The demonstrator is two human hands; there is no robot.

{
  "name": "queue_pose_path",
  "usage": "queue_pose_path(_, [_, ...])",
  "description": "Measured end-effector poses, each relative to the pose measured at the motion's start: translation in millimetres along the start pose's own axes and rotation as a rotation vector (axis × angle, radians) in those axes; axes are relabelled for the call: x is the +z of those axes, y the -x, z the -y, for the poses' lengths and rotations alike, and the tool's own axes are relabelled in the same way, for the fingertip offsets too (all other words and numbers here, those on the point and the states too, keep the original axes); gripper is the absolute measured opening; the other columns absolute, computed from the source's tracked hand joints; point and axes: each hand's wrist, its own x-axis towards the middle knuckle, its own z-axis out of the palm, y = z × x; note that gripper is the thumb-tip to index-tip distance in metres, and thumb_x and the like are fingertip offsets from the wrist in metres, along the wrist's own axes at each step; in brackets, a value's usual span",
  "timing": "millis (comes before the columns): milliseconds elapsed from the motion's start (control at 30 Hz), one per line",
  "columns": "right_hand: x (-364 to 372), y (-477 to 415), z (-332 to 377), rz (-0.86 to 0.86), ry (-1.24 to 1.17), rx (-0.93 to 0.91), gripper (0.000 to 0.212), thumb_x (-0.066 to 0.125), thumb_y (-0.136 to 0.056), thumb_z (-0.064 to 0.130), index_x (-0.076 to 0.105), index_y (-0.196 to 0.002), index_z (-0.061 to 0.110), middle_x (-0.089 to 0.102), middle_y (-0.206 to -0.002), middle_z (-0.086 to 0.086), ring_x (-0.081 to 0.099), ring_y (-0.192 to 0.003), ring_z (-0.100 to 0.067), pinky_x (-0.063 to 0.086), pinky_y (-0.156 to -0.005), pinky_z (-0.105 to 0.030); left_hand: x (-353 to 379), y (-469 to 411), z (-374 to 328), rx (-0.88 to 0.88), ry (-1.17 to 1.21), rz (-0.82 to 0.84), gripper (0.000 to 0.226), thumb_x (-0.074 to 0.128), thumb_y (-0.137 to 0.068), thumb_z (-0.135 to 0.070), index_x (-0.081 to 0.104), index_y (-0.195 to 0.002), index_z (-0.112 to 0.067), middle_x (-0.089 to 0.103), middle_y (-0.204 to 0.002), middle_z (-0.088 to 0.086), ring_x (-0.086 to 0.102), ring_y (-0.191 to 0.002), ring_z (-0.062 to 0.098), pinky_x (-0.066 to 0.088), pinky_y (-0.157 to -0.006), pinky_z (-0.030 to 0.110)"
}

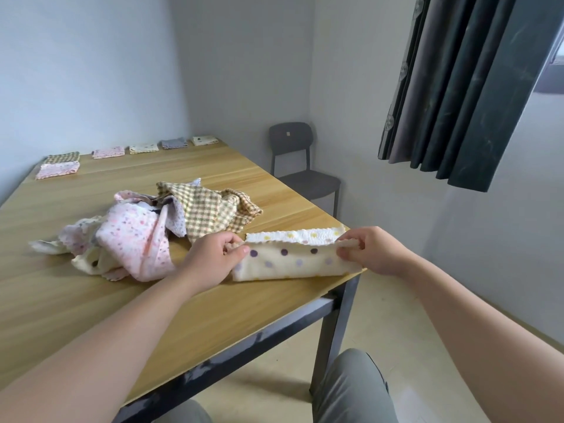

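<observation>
A cream cloth with purple and yellow dots (293, 261) lies at the near right corner of the wooden table (213, 315), its front half doubled over toward the back. My left hand (213, 257) pinches the cloth's left corner. My right hand (370, 250) pinches its right corner, near the table edge. The upper layer's edge is held a little short of the scalloped back edge.
A loose heap of cloths lies left of my hands: a pink dotted one (134, 239) and a tan checked one (207, 210). Several folded cloths (58, 166) line the far edge. A dark chair (300, 169) stands beyond the table. Dark curtains (457, 87) hang at right.
</observation>
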Motion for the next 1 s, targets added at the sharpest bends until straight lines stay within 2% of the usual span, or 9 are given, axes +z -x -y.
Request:
queue_pose_path(67, [3.5, -8.4, -1.4, -0.047, 0.004, 0.025, 0.006, 0.066, -0.094, 0.03, 0.07, -0.099, 0.028, 0.068, -0.084, 0.004, 0.064, -0.075, -0.015, 0.052, -0.062, -0.027, 6.6, -11.1, 0.6, -0.005, -0.026, -0.05, 0.018, 0.062, -0.098, -0.041, 0.067, -0.102, -0.024, 0.063, -0.084, -0.005, 0.06, -0.071, 0.012, 0.043, -0.06, 0.027])
queue_pose_path(167, [10.9, -25.9, -5.9, -0.136, 0.035, 0.049, 0.006, 0.062, -0.096, 0.031, 0.067, -0.099, 0.028, 0.062, -0.079, 0.009, 0.056, -0.071, -0.01, 0.04, -0.057, -0.021, 16.9, -27.9, -3.3, -0.023, -0.026, -0.127, 0.019, 0.064, -0.097, -0.039, 0.068, -0.107, -0.023, 0.063, -0.095, -0.005, 0.062, -0.077, 0.013, 0.046, -0.066, 0.027])
queue_pose_path(333, [20.5, -56.6, -12.3, -0.213, 0.067, 0.072, 0.007, 0.059, -0.098, 0.029, 0.064, -0.094, 0.028, 0.061, -0.083, 0.011, 0.056, -0.078, -0.012, 0.039, -0.058, -0.019, 32.5, -57.7, -7.2, -0.052, -0.139, -0.122, 0.011, 0.063, -0.097, -0.037, 0.067, -0.092, -0.028, 0.062, -0.063, -0.007, 0.057, -0.048, 0.014, 0.038, -0.048, 0.026])
queue_pose_path(400, [26.4, -69.6, -16.4, -0.231, 0.071, 0.08, 0.009, 0.058, -0.098, 0.029, 0.065, -0.093, 0.027, 0.063, -0.09, 0.006, 0.058, -0.084, -0.016, 0.043, -0.063, -0.024, 37.8, -70.1, -4.4, -0.05, -0.194, -0.132, 0.012, 0.063, -0.097, -0.036, 0.066, -0.09, -0.027, 0.065, -0.081, -0.008, 0.059, -0.055, 0.014, 0.038, -0.05, 0.027])
queue_pose_path(500, [40.8, -80.8, -26.7, -0.227, 0.173, 0.081, 0.016, 0.059, -0.097, 0.031, 0.071, -0.105, 0.024, 0.06, -0.108, 0.003, 0.053, -0.108, -0.023, 0.045, -0.088, -0.034, 44.6, -78.8, 4.7, -0.029, -0.271, -0.124, 0.009, 0.061, -0.098, -0.033, 0.065, -0.093, -0.028, 0.062, -0.112, -0.008, 0.057, -0.066, 0.008, 0.037, -0.057, 0.027])
queue_pose_path(633, [54.5, -86.0, -37.6, -0.244, 0.272, 0.113, 0.028, 0.054, -0.098, 0.038, 0.066, -0.123, 0.034, 0.055, -0.135, 0.008, 0.041, -0.131, -0.022, 0.031, -0.107, -0.039, 51.9, -82.6, 18.7, 0.03, -0.284, -0.052, 0.031, 0.054, -0.102, -0.032, 0.063, -0.131, -0.026, 0.059, -0.139, -0.008, 0.06, -0.111, 0.013, 0.045, -0.088, 0.027])
queue_pose_path(700, [55.3, -86.9, -39.5, -0.21, 0.308, 0.133, 0.036, 0.049, -0.1, 0.04, 0.06, -0.134, 0.035, 0.049, -0.145, 0.011, 0.033, -0.138, -0.021, 0.027, -0.112, -0.04, 51.6, -84.4, 20.8, 0.029, -0.284, -0.029, 0.036, 0.051, -0.102, -0.032, 0.059, -0.138, -0.028, 0.051, -0.147, -0.01, 0.063, -0.111, 0.011, 0.045, -0.091, 0.027])
queue_pose_path(833, [55.4, -90.0, -41.8, -0.194, 0.281, 0.175, 0.037, 0.048, -0.1, 0.042, 0.058, -0.134, 0.032, 0.049, -0.146, 0.01, 0.034, -0.138, -0.022, 0.03, -0.114, -0.041, 54.5, -87.9, 26.3, 0.017, -0.245, -0.035, 0.036, 0.052, -0.101, -0.031, 0.059, -0.136, -0.034, 0.052, -0.131, -0.013, 0.061, -0.067, 0.005, 0.044, -0.063, 0.022])
queue_pose_path(1000, [53.5, -85.6, -38.4, -0.254, 0.223, 0.114, 0.007, 0.057, -0.096, 0.038, 0.054, -0.102, 0.034, 0.062, -0.118, 0.009, 0.049, -0.119, -0.021, 0.039, -0.101, -0.04, 54.2, -86.6, 25.2, 0.021, -0.217, -0.038, 0.022, 0.057, -0.099, -0.033, 0.068, -0.118, -0.031, 0.053, -0.112, -0.013, 0.061, -0.085, 0.007, 0.052, -0.073, 0.03])
